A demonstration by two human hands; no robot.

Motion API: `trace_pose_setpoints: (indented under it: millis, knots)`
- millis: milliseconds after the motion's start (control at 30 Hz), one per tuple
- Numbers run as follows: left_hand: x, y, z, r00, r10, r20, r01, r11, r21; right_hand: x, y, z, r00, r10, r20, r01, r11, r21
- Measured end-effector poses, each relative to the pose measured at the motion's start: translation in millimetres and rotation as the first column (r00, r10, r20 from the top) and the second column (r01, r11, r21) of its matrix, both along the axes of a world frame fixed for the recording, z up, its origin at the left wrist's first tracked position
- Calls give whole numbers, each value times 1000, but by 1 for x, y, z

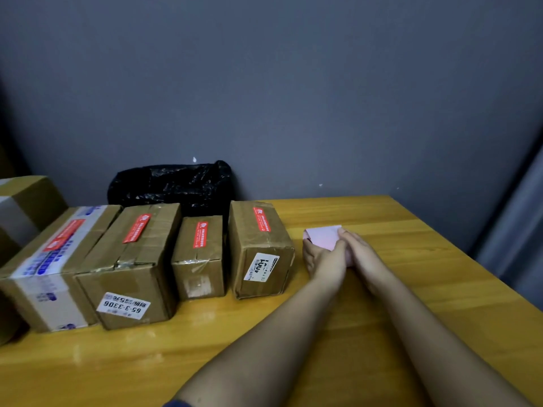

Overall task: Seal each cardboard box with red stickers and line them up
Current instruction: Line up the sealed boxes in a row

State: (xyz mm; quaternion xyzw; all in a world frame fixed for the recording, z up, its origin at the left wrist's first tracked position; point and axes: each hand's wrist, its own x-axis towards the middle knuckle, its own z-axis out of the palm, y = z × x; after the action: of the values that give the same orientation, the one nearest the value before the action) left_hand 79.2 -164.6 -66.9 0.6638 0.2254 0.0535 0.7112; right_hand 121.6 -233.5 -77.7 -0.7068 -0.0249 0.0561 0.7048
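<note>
Several cardboard boxes stand side by side along the left of the wooden table [382, 304], each with a red sticker on its top: a large taped box [50, 268], a box labelled 65-3-3306 [132, 268], a small box [198, 257] and a box with a white label [258, 248]. To the right of the row, my left hand [321, 257] and my right hand [360, 249] hold a pale pink sheet [323, 236] just above the table, fingers curled at its left and right edges. My hands hide the sheet's near part.
A black plastic bag [173, 183] lies against the grey wall behind the boxes. More cardboard boxes [26, 201] stand at the far left edge. The table's right edge runs diagonally at the right of the view.
</note>
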Motion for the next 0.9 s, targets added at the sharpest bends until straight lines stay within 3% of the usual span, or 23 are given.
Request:
trace_pose_setpoints:
  millis: [267,433,567,767,900]
  knots:
    - [-20,4,12,999,1,-42,3,997,74,-8,-3,5,992,-104,75,110,990,-92]
    - [-62,-10,31,981,-191,-9,191,977,90,-15,-15,19,935,-315,165,334,937,-105]
    - [-88,2,53,983,-111,149,70,964,256,-32,-8,45,853,-420,310,451,892,-32]
    - [-127,59,100,864,-184,469,153,983,105,-60,27,74,822,-333,461,362,932,26]
    - [-143,115,125,834,-187,520,130,981,144,-75,61,94,812,-247,529,279,960,21]
